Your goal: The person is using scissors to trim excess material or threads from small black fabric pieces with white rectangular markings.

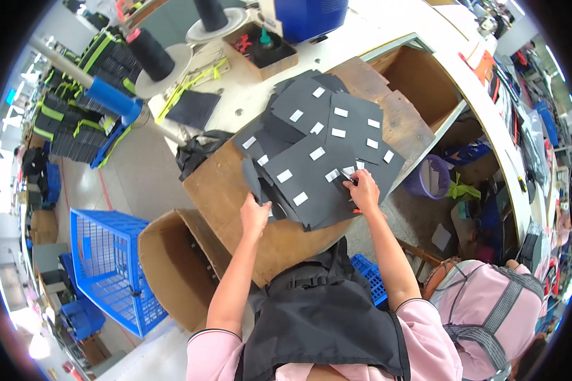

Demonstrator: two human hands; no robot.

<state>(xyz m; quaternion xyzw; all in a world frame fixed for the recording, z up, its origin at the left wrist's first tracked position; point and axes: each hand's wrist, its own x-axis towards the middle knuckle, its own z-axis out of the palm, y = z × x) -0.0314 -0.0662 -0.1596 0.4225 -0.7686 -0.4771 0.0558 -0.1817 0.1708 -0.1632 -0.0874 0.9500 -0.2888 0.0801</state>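
Black fabric pieces [299, 159] with small white labels lie overlapping in a loose pile on a brown board. My left hand [255, 216] is closed on the lifted, curled edge of a black piece at the pile's near left. Over the right part of the pile, my right hand [364, 190] is closed around a small tool with a metal tip [347, 173] and a bit of orange by the palm. It looks like thread snips, mostly hidden by the fingers. The tip is beside a white label [332, 175].
The brown board [229, 190] extends left of the pile. A cardboard box [171, 260] and blue crate [108, 260] stand at the left. Thread cones [149, 56] and a parts box [260, 54] are behind. A purple basket [427, 176] and pink, strapped form [496, 311] are at the right.
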